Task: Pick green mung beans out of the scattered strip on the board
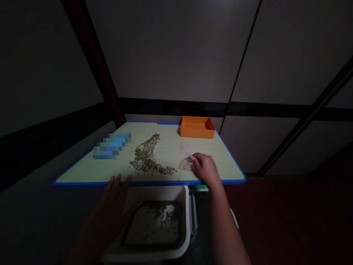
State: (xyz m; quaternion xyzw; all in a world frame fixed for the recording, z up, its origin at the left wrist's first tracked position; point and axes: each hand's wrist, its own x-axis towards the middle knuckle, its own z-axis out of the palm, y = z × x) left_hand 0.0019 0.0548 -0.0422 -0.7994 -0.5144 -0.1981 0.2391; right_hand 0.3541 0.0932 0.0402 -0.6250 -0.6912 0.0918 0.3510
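Observation:
On the small table [165,129] with a blue edge lies a long curved spread of small green beans [146,156] mixed with whitish grains. Right of it is a thin pale patch [187,149], apparently whitish grains. My right hand [205,167] is over the near end of this patch, thumb and fingertips pinched together; whatever they hold is too small to name. At the front edge, my left hand [114,198] has its fingers stretched out and apart, the tips at the rim. Below it stands a white tub [186,221] with scattered green beans inside.
An orange box [197,131] stands at the table's back right. A blurred blue item [113,146] lies at the left. Dark wall panels [176,51] rise behind the table. Reddish floor [275,213] shows at the right.

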